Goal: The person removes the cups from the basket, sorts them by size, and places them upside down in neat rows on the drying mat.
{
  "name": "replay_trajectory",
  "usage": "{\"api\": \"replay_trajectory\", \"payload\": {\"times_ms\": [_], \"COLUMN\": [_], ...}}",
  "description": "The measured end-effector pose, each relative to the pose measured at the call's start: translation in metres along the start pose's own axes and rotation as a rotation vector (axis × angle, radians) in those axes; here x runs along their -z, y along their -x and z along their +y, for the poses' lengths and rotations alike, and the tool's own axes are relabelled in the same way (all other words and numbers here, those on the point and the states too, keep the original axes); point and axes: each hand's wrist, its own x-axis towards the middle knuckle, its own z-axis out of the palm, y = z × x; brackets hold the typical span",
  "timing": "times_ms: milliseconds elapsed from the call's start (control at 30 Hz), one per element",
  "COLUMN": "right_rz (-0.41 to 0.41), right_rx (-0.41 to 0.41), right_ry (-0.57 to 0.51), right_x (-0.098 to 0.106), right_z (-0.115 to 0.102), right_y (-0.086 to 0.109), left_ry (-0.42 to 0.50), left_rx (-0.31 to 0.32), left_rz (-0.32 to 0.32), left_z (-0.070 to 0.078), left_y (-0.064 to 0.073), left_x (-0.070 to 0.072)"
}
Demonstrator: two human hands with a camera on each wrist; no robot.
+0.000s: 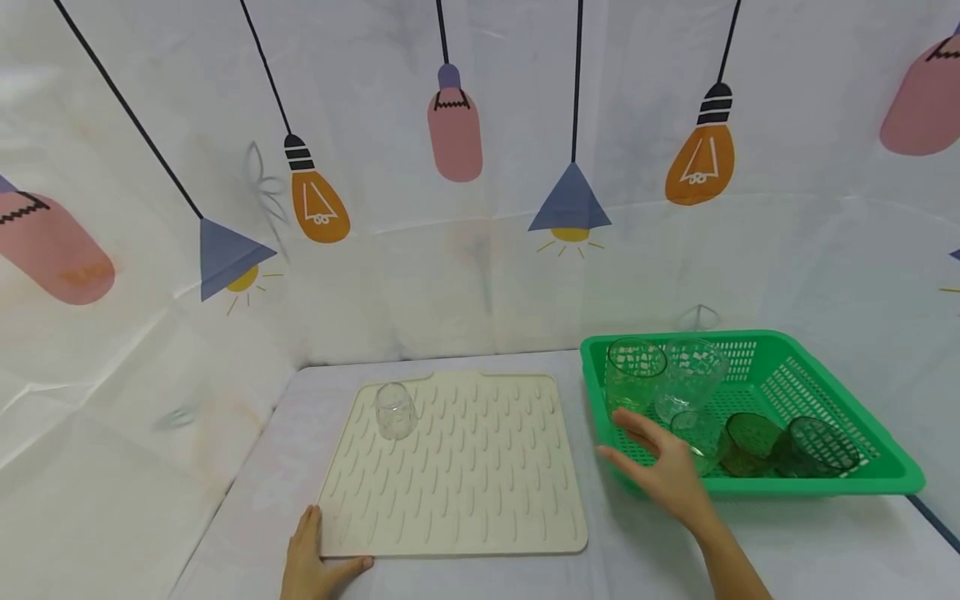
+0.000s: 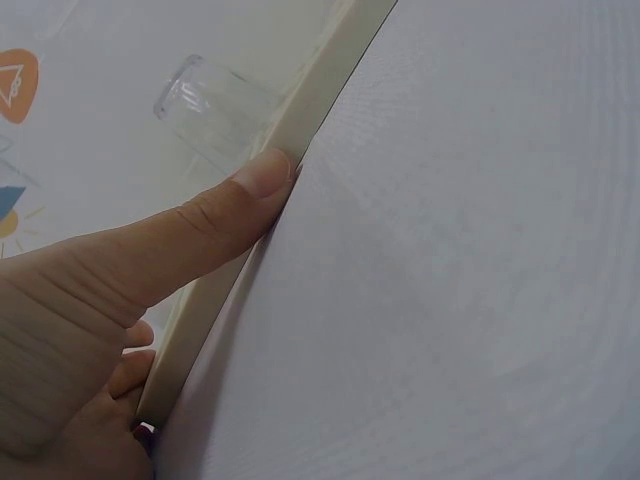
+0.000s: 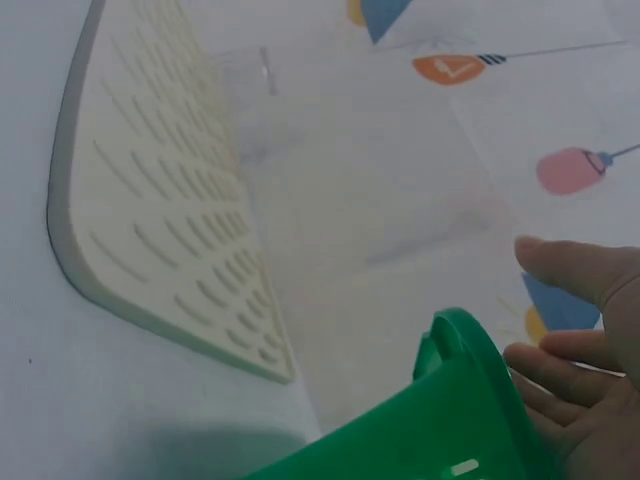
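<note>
While the left hand (image 1: pixel 313 560) touches it, the cream mat (image 1: pixel 459 479) shows ridges.

The left hand (image 2: pixel 85 300) reaches in from the lower left, its thumb laid nearly straight with the tip touching the near edge of a cream board (image 2: pixel 325 75). The other fingers sit lower down, at the far end of that edge – partly hidden behind the hand, so how firmly they press is hard to judge. The board's edge runs slantwise across the view. Just beyond it, near the thumb tip, a clear glass (image 2: pixel 205 105) shows, its lower part blending into the pale surroundings. White tabletop (image 2: pixel 440 250) fills the right side; at the left edge, the white backdrop (image 2: pixel 95 110) carries a printed orange bulb (image 2: pixel 15 85) and a blue lampshade (image 2: pixel 8 208) – both cut off.
</note>
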Motion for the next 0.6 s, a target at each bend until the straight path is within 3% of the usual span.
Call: {"api": "replay_trajectory", "payload": {"times_ms": [300, 600], "right_rz": [0.029, 0.056], "right_rx": [-0.042, -0.032], "right_ry": [0.18, 0.328], "right_x": [0.019, 0.035], "right_z": [0.008, 0.02], "right_y": [0.0, 0.0], "left_ry": [0.005, 0.004], "left_rx": [0.012, 0.03], "left_rz": [-0.013, -0.019], "left_z": [0.001, 0.002], "left_y": [-0.001, -0.001], "left_x": [0.0, 0.0]}}
